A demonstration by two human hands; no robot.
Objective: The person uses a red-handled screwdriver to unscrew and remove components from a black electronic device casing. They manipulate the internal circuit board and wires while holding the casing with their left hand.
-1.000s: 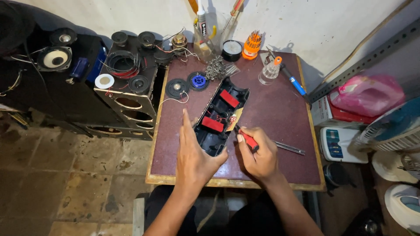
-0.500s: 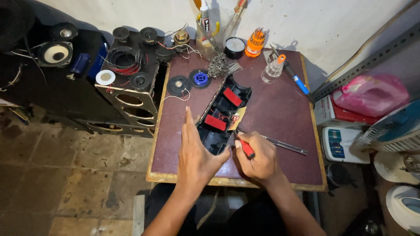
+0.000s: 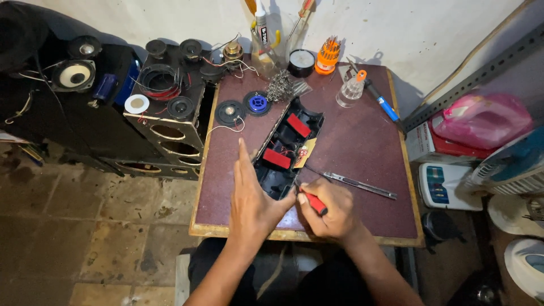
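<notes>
My left hand (image 3: 253,199) lies open, fingers flat against the black speaker housing (image 3: 286,148) mid-tabletop (image 3: 362,141). My right hand (image 3: 331,208) grips a red-handled screwdriver (image 3: 310,199), tip at the housing's near end.

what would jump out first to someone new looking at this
The opened black plastic casing with red pads inside, lying mid-table, and the two hands at its near end: the left hand flat against its side, the right hand gripping a red-handled screwdriver. Left of the table stands a black speaker cabinet heaped with loose speaker parts.
</notes>
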